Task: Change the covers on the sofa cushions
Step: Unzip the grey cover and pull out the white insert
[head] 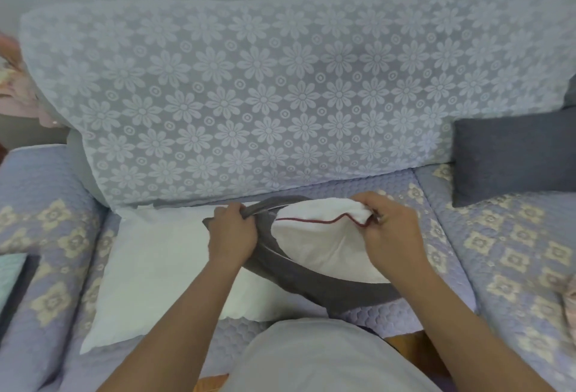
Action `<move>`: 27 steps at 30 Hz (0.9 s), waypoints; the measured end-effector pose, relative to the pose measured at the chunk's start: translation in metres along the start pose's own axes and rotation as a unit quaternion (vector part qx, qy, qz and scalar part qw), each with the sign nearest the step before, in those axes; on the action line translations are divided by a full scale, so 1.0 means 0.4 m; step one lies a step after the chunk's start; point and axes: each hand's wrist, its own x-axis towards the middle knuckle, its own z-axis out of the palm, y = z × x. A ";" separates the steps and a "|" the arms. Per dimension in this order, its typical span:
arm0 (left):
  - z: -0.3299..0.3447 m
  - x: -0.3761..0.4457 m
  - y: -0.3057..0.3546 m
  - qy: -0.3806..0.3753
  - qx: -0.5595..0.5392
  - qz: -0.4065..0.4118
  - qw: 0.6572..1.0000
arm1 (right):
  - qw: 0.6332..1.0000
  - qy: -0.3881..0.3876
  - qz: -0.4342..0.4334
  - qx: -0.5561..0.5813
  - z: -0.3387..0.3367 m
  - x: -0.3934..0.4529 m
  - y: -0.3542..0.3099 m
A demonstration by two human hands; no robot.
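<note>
We are at the middle of the sofa seat, with a white cushion insert sitting half inside a dark grey cover. Our left hand is clenched on the gathered edge of the cover's opening, and our right hand pinches the insert's upper corner together with the cover edge there, right where a dark red seam line runs along the insert. A second bare white insert lies flat on the seat just to the left, partly under the cover, and a finished dark grey cushion leans at the right against the backrest, which is draped in a lace throw with a daisy pattern.

We judge both pieces light and soft: the insert squashes readily, so its corners are the best hold, and it should fold to pass the opening. The cover is limp woven cloth with some grip, best held at the rim of the opening on both sides so it stays spread. We can read no brand, label or writing anywhere
</note>
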 end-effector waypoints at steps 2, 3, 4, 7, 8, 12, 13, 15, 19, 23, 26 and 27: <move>0.035 -0.039 0.042 -0.049 -0.018 -0.006 0.999 | 0.999 -0.037 -0.022 0.021 0.016 -0.018 -0.020; 0.048 -0.058 0.055 -0.063 -0.018 -0.002 0.998 | 0.999 -0.043 -0.025 0.022 0.023 -0.027 -0.023; 0.055 -0.071 0.062 -0.069 -0.019 0.004 0.997 | 0.999 -0.042 -0.020 0.022 0.026 -0.034 -0.023; 0.054 -0.069 0.040 -0.103 -0.010 0.004 0.995 | 0.999 -0.038 -0.005 0.033 0.018 -0.040 -0.007; 0.045 -0.066 0.035 -0.117 0.001 0.010 0.993 | 0.999 -0.039 -0.007 0.034 0.017 -0.044 -0.003; 0.009 -0.048 0.024 -0.128 -0.022 0.046 0.990 | 1.000 -0.008 -0.026 0.010 0.003 -0.056 -0.009; -0.001 -0.035 0.014 -0.100 -0.020 0.042 0.994 | 0.999 0.004 -0.036 0.001 -0.009 -0.052 -0.009; -0.018 -0.003 -0.019 -0.019 0.014 0.040 0.999 | 0.999 0.035 -0.021 0.001 -0.040 -0.041 -0.003; -0.039 0.018 -0.053 0.041 0.044 0.010 0.998 | 0.993 0.105 0.049 0.022 -0.093 -0.038 0.037; -0.011 -0.043 0.010 -0.008 0.051 0.040 0.998 | 0.987 0.059 0.137 -0.053 -0.129 -0.017 0.111; 0.031 -0.108 0.063 -0.048 0.056 0.065 0.995 | 0.967 0.053 0.086 -0.234 -0.150 -0.005 0.115; 0.043 -0.126 0.086 -0.060 0.050 0.070 0.994 | 0.962 0.080 0.032 -0.258 -0.139 -0.009 0.097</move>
